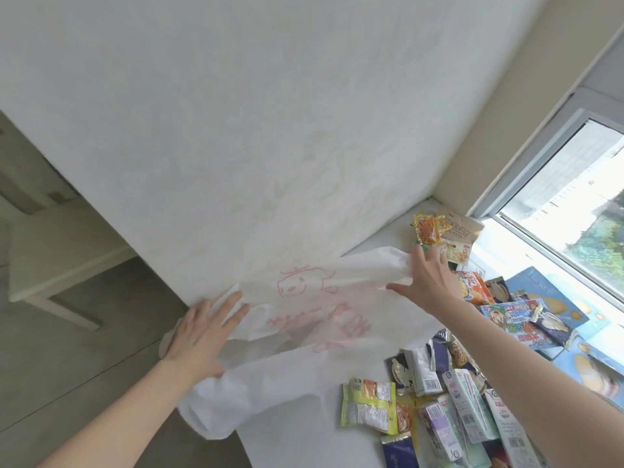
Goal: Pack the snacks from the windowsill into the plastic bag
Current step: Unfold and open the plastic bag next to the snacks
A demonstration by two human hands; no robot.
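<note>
A white plastic bag [304,319] with a red printed drawing lies spread flat on the white windowsill [297,440]. My left hand [202,336] presses flat on the bag's left edge, fingers apart. My right hand [429,282] rests on the bag's far right corner, fingers spread over the bunched plastic. Several snack packets lie to the right: a yellow-green packet [368,407], small drink cartons [469,403], an orange packet [427,229] and blue packets [516,315].
A white wall [236,130] rises behind the sill. The window [580,211] runs along the right. A pale table [50,251] stands on the floor at lower left, beyond the sill's edge.
</note>
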